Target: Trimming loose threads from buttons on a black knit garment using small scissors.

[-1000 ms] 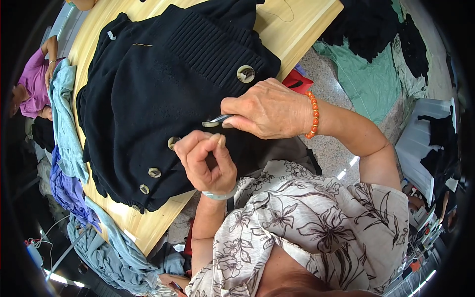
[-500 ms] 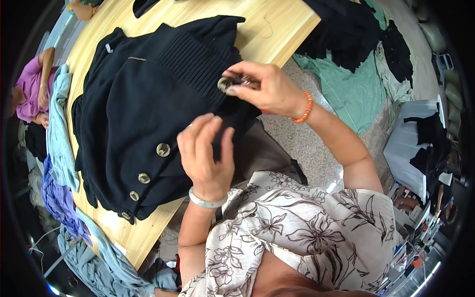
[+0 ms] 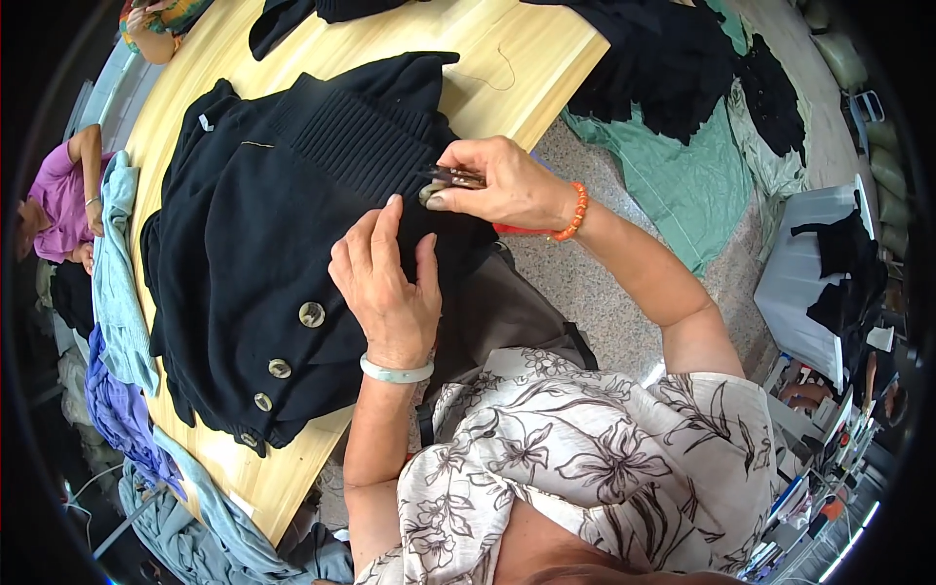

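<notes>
One wooden bench (image 3: pixel 531 58), pale and round-edged, is set over a speckled stone floor (image 3: pixel 604 292). Green cloth (image 3: pixel 697 185) and dark garments (image 3: pixel 673 58) are heaped on the floor beyond the bench's right edge; a white bin (image 3: pixel 799 273) with black pieces draped over it is placed further right. Light blue fabric (image 3: pixel 117 273) and purple fabric (image 3: pixel 112 405) are hung along the bench's left edge, where a person in a pink top (image 3: pixel 58 195) is seated.

One black knitted cardigan (image 3: pixel 244 224) is spread flat over most of the bench. Three pale buttons (image 3: pixel 311 314) are seen in a row along its lower front.

The left hand (image 3: pixel 385 283) is laid flat on the knit, fingers loosely spread, nothing grasped; a pale bangle (image 3: pixel 395 371) is worn at the wrist. The right hand (image 3: pixel 497 185) is closed around small snips (image 3: pixel 453 176), whose tips are held at a fourth button (image 3: pixel 426 194) near the ribbed band. An orange bead bracelet (image 3: pixel 575 210) is worn on that wrist.
</notes>
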Motion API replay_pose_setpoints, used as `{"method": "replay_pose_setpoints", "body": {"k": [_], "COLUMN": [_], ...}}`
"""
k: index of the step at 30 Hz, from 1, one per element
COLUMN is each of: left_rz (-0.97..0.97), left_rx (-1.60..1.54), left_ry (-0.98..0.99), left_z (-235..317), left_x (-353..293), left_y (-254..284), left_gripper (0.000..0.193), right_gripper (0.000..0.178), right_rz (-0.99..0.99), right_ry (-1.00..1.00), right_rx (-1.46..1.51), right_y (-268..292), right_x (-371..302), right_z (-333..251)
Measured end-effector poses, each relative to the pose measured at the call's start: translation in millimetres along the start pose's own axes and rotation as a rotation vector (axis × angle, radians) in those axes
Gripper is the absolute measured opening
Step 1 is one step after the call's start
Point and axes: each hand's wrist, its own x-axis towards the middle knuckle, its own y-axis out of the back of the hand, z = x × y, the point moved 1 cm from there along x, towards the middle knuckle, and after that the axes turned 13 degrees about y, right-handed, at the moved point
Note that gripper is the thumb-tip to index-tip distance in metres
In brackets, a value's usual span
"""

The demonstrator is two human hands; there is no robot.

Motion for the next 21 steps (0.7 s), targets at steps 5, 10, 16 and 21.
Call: {"method": "replay_pose_setpoints", "body": {"k": [5,10,16,21], "left_rz": [-0.026,-0.059,-0.052,-0.065], "left_rx": [-0.033,-0.228,-0.305,-0.306], "left_ry": [0.025,0.057,0.087,0.08], "left_z": [5.4,-8.2,-11.3,-11.6], "left_x": [18.3,25.0,22.1,21.9], "left_y": [-2.2,-7.9,-9.7,-8.4], "left_gripper": [0.044,0.028,0.025,0.022], "right_gripper": [0.023,0.022,0.027,0.036], "right_rz": [0.069,0.067,0.074,0.011], "right_ry": [-0.047,-0.049,0.173,0.235], "right_rx": [0.329,0.385,0.127,0.058], "right_y": [5.4,5.5,-1.8,-3.2], "right_x": [-1.5,-3.4,0.0,1.0], "right_z": [-14.7,-22.2,-24.0,-21.6]}}
